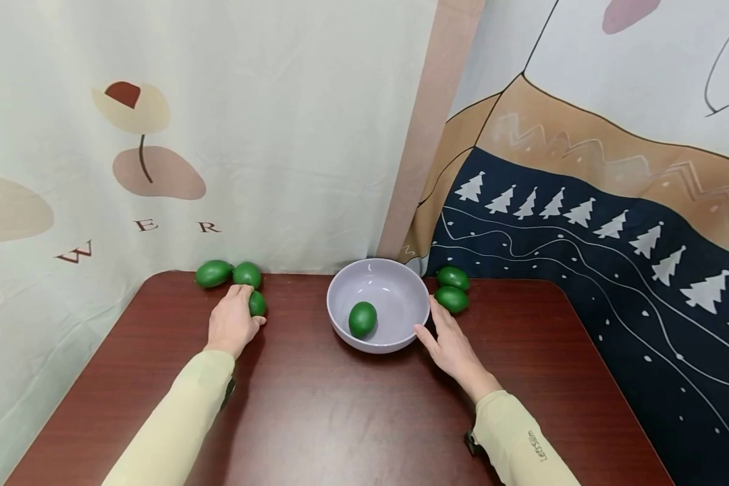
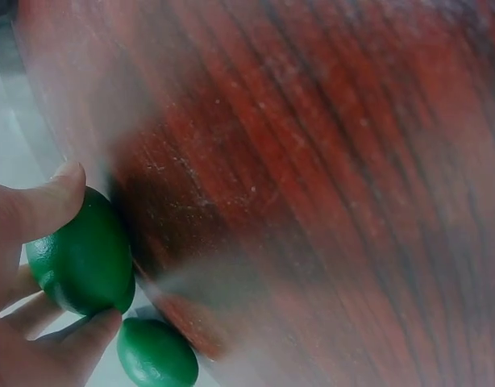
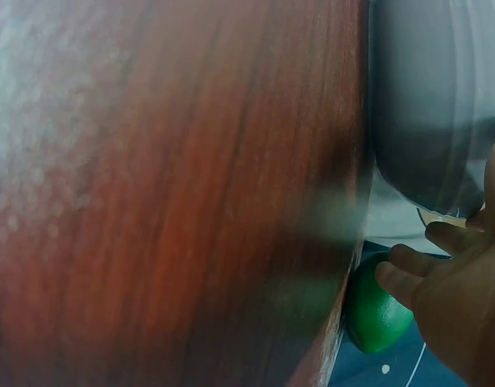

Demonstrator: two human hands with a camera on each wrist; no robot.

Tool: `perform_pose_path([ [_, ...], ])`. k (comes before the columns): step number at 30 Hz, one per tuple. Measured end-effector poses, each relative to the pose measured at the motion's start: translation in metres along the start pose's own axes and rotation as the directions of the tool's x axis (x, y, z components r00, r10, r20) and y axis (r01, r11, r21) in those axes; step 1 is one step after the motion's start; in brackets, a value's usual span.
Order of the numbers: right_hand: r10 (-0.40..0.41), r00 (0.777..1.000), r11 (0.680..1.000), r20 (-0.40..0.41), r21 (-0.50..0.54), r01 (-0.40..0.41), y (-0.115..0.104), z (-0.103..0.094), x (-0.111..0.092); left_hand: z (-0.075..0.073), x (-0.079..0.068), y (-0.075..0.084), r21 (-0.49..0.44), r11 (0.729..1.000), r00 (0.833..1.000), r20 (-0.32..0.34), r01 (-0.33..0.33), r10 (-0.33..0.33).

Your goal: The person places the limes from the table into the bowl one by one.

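A green lime [image 1: 257,304] sits in the grip of my left hand [image 1: 233,321] at the left of the table. The left wrist view shows thumb and fingertips around this lime [image 2: 88,256]. Just behind it are two more limes, one round-looking lime [image 1: 247,274] and one lime [image 1: 213,273] further left. My right hand [image 1: 455,345] rests against the right side of a light purple bowl [image 1: 378,348], its fingers fairly straight along the outer wall. Inside the bowl lies one lime [image 1: 362,319]. In the right wrist view the fingers overlap a lime [image 3: 375,310] beside the bowl.
To the right of the bowl, two limes lie close together, a front lime [image 1: 451,299] and a rear lime [image 1: 452,277]. All stand near the back edge of the dark red wooden table [image 1: 340,418]. A pale printed curtain [image 1: 291,135] and a patterned cloth [image 1: 583,270] hang behind.
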State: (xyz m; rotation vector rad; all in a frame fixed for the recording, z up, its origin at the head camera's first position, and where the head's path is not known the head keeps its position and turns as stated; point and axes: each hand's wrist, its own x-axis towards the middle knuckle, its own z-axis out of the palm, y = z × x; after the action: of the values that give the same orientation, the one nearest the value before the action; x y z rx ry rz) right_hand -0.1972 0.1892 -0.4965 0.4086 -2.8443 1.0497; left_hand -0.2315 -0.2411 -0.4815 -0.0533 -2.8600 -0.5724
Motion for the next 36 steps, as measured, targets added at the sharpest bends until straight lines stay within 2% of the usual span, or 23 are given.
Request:
perform_pose_path([
  [10, 0.002, 1.0, 1.0, 0.003, 0.0, -0.002, 0.0011, -0.0002, 0.001, 0.0029, -0.0008, -0.0016, 0.003, 1.0, 0.999, -0.029, -0.018, 0.018],
  [22, 0.003, 1.0, 1.0, 0.005, 0.001, -0.003, 0.0004, -0.0004, 0.0006, -0.0031, -0.0021, 0.0047, 0.0, 1.0, 0.998, 0.058, -0.028, 0.028],
  [36, 0.013, 1.0, 1.0, 0.022, 0.017, -0.014, 0.0005, -0.002, 0.0, -0.0035, -0.0055, 0.0055, -0.01, 0.999, 0.995, 0.079, -0.053, 0.053],
])
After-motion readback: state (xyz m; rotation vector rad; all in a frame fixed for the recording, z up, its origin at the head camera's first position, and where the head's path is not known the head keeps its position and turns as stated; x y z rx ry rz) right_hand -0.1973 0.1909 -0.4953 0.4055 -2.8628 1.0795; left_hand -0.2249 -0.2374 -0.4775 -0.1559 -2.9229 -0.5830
